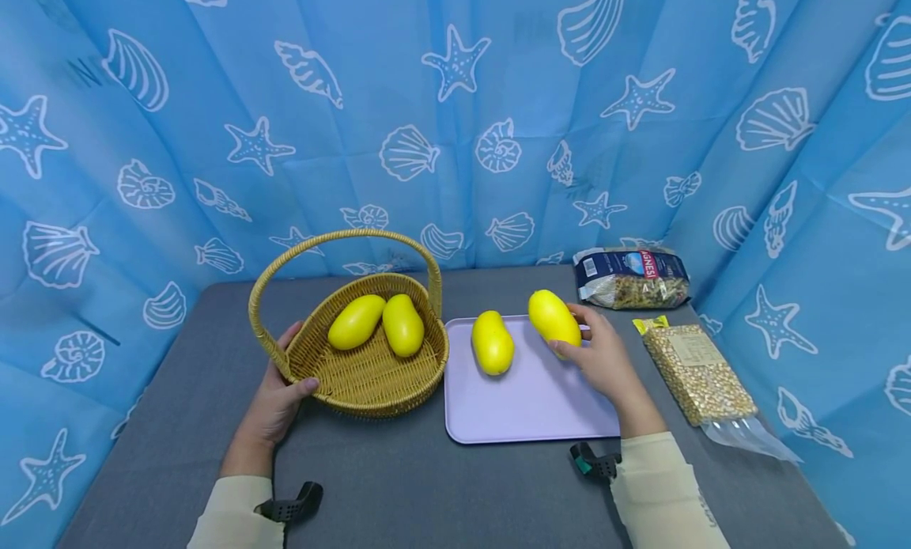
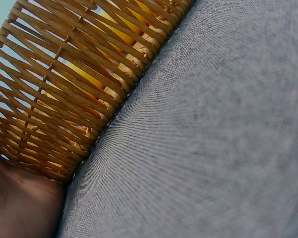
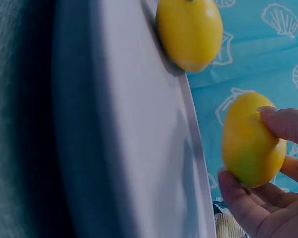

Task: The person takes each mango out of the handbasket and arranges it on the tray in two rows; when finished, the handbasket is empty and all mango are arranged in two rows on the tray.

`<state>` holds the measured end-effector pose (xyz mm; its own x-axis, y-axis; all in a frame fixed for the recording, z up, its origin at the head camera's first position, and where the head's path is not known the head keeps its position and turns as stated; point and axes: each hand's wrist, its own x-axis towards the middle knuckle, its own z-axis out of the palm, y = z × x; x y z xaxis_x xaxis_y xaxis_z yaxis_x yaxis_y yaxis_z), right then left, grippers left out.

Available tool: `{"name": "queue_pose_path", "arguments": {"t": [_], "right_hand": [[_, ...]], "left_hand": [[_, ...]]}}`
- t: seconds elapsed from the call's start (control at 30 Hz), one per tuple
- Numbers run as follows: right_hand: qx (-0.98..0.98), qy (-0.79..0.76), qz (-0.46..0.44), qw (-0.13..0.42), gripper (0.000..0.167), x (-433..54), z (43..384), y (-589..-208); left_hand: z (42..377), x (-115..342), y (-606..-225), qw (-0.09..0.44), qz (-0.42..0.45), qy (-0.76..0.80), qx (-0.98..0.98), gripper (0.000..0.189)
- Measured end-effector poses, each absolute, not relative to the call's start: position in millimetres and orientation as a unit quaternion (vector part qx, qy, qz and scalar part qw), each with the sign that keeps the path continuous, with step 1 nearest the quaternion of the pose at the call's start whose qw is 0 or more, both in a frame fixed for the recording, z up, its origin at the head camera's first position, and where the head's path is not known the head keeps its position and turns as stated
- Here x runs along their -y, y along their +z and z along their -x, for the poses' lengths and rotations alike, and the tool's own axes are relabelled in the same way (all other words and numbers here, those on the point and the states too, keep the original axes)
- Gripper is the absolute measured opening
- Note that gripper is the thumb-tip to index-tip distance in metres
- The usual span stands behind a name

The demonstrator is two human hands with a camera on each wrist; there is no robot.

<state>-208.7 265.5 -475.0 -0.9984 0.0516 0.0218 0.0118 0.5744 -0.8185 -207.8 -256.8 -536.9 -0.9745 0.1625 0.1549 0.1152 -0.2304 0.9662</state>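
A wicker basket [image 1: 370,387] with a tall arched handle stands left of centre, two yellow mangoes [image 1: 357,323] inside it. My left hand [image 1: 276,399] grips the basket's left side, thumb over the rim; in the left wrist view the woven wall [image 2: 54,84] fills the upper left. My right hand [image 1: 601,355] holds another mango [image 1: 553,319] between thumb and fingers. The right wrist view shows this mango [image 3: 251,141] raised off the lilac tray [image 1: 527,414]. One more mango [image 1: 493,343] lies on the tray's left part.
Behind the right hand lies a dark blue pasta bag [image 1: 632,278]. A clear pack of pale kernels [image 1: 701,371] sits right of the tray. The grey tabletop [image 1: 427,494] ends at a blue seashell-patterned curtain [image 1: 455,138] at the back and sides.
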Motion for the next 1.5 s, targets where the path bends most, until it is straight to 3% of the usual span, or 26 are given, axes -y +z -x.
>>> {"name": "queue_pose_path", "arguments": {"t": [0.37, 1.5], "right_hand": [[0.917, 0.397, 0.03, -0.025, 0.072, -260.6, 210.6, -481.9], [0.903, 0.426, 0.057, -0.02, 0.075, -270.3, 206.7, -468.1]], "left_hand": [[208.4, 256.9, -538.4, 0.01, -0.135, 0.783, -0.607, 0.096], [207.0, 255.7, -536.9, 0.011, -0.126, 0.786, -0.606, 0.097]]}}
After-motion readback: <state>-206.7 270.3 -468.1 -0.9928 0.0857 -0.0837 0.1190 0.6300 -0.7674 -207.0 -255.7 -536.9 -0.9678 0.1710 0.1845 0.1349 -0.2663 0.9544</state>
